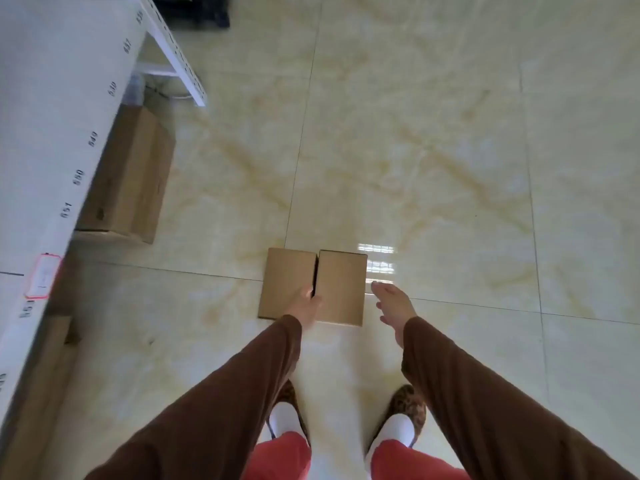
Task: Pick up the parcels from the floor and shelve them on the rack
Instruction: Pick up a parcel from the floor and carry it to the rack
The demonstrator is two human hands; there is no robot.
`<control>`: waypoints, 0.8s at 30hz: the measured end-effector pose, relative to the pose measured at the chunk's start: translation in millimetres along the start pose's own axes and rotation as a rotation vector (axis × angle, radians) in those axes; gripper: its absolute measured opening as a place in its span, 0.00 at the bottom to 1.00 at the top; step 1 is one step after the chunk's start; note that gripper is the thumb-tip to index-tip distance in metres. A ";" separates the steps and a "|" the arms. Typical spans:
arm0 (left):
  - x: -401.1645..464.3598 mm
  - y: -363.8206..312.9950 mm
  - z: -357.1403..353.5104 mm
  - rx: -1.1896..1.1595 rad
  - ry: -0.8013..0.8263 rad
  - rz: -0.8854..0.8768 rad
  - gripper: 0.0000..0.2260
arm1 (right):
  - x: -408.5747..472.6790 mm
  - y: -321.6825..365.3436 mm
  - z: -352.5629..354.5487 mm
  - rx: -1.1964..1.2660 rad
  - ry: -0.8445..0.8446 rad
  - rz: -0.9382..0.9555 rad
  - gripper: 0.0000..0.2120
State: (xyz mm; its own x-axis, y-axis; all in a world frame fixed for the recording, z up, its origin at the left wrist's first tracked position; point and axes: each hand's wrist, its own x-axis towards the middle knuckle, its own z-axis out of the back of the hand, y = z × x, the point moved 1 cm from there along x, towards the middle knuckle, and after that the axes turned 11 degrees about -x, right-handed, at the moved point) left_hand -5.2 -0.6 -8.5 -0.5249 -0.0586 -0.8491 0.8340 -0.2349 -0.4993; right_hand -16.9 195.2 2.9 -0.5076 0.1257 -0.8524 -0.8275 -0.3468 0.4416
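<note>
Head view: two plain brown parcels (313,285) side by side; left hand (307,302) gripping left one, right hand (394,303) spread open.

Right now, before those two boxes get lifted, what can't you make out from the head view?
- Left hand: fingers dip into the gap between left box and right box; grip unclear.
- Boxes: no labels visible.
- Rack: edge numbers blurred; cut off by the left edge.
- Big carton: partly under the rack.
- Right hand: open, beside the right box; contact unclear.

Both arms extended down and forward, brown sleeves. Left hand (308,301) lowered, fingers (314,300) curled, tips hidden. Right hand (394,304) free, palm inward, fingers (379,289) loosely spread.
</note>
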 end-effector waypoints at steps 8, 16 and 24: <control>96.9 33.3 -39.7 0.025 -0.100 0.009 0.29 | 100.4 -38.1 -31.2 -0.063 0.109 -0.083 0.32; 136.6 46.3 -51.5 -0.029 -0.137 0.053 0.34 | 132.2 -46.5 -45.3 -0.049 0.183 -0.109 0.21; 88.6 12.6 -38.0 -0.227 -0.088 -0.070 0.30 | 73.5 -11.4 -3.5 0.057 0.066 0.020 0.19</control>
State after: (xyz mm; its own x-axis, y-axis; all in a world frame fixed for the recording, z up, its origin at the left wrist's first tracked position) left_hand -34.8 28.1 -96.6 -0.5874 -0.1365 -0.7977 0.8065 -0.0178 -0.5909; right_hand -44.0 205.2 -65.8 -0.5085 0.0570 -0.8592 -0.8309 -0.2945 0.4722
